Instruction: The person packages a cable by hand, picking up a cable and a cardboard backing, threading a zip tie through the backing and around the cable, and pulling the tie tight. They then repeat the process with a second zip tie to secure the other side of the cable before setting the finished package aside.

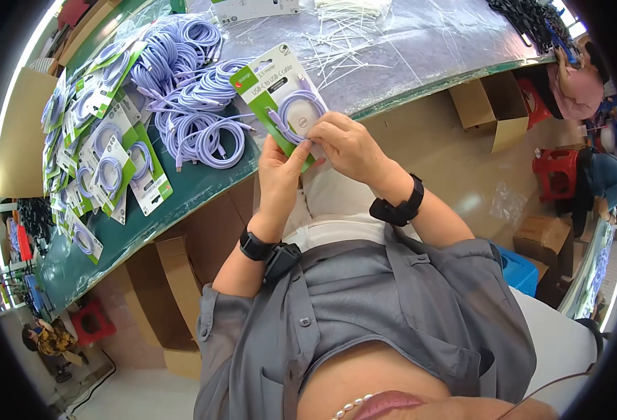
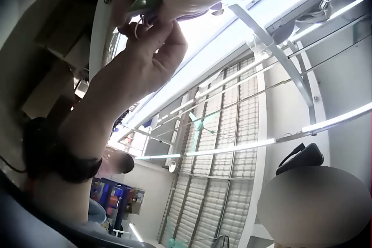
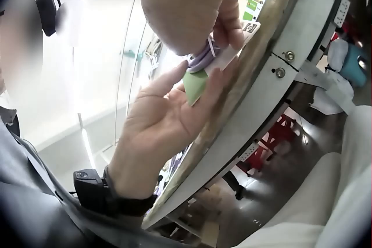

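A printed card (image 1: 266, 80) reading "USB-C to USB-C cable" is held up off the table's front edge, a coiled lilac cable (image 1: 283, 112) lying against its face. My left hand (image 1: 278, 178) grips the card's lower end, thumb in front and fingers behind. Over the coil's lower right side, my right hand (image 1: 350, 147) has thumb and fingers pinched together. A thin white cable tie (image 3: 211, 47) loops at the coil by those fingertips in the right wrist view; their exact hold is partly hidden. The left wrist view shows the cable tie (image 2: 136, 30) too.
Carded cables (image 1: 109, 171) are heaped at the table's left, beside a pile of loose lilac coils (image 1: 207, 91). White cable ties (image 1: 340, 42) lie scattered at the back. Open cardboard boxes (image 1: 156, 294) stand below the green table edge (image 1: 119, 241). Other people sit farther off.
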`<state>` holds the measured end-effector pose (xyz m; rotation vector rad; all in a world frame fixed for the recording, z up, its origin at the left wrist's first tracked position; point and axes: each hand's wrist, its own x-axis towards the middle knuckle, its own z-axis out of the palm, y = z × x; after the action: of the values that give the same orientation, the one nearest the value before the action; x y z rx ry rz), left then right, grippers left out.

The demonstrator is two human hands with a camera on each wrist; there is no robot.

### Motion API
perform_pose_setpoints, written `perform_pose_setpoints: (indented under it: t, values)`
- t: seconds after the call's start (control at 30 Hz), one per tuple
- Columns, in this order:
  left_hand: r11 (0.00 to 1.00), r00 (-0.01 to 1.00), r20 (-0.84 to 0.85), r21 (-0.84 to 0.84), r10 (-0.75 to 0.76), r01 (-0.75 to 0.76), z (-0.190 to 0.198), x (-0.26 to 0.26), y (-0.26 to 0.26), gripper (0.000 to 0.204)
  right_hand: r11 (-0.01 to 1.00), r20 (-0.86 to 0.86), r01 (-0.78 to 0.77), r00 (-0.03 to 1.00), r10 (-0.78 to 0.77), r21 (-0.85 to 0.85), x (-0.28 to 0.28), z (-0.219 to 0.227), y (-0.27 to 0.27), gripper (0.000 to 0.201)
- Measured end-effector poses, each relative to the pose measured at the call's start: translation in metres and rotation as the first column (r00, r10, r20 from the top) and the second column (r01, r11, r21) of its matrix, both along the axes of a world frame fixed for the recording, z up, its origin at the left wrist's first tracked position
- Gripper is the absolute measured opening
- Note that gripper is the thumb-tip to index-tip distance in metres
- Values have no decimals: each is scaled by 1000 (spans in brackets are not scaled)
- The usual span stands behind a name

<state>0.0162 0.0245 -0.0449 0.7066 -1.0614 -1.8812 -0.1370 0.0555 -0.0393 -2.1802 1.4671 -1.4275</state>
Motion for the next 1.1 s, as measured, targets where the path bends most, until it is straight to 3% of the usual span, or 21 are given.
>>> perform_pose_setpoints:
  t: [0.23, 0.33, 0.4, 0.43, 0.5, 0.53, 0.6, 0.7, 0.93, 1.1]
  values:
    - [985, 993, 35, -135, 108, -103, 0, -3, 4, 28, 999, 113, -27, 993, 23, 34, 2, 10, 4, 14]
    - [983, 989, 47, -122, 141, -135, 5, -1, 5, 28, 998, 264, 63, 962, -64, 11, 3, 15, 10, 12]
    - [984, 991, 35, -133, 128, -122, 5, 0, 4, 28, 975, 259, 97, 954, -148, 200, 4, 26, 18, 12]
    - [984, 992, 35, -131, 124, -118, 7, 0, 4, 28, 974, 259, 101, 954, -152, 202, 5, 25, 18, 12]
    - [983, 991, 42, -138, 129, -122, 9, -1, 7, 29, 989, 120, 148, 982, -147, 8, 6, 19, 19, 16]
    - [983, 991, 41, -137, 126, -119, 9, -1, 7, 29, 989, 119, 151, 981, -151, 9, 7, 21, 21, 16]
    - [978, 987, 44, -145, 157, -149, 9, -1, 8, 30, 984, -63, 178, 982, -178, -1, 10, 29, 26, 17]
    - [973, 984, -11, -149, 179, -178, 10, -1, 7, 30, 978, -197, 190, 959, -203, -81, 12, 32, 25, 16]
    - [977, 986, -37, -130, 164, -167, 8, 2, 9, 34, 983, -284, 168, 942, -182, -71, 14, 41, 24, 9]
    - [954, 981, -52, -228, 186, -193, 6, 1, 8, 33, 984, -295, 161, 939, -177, -80, 14, 40, 23, 10]
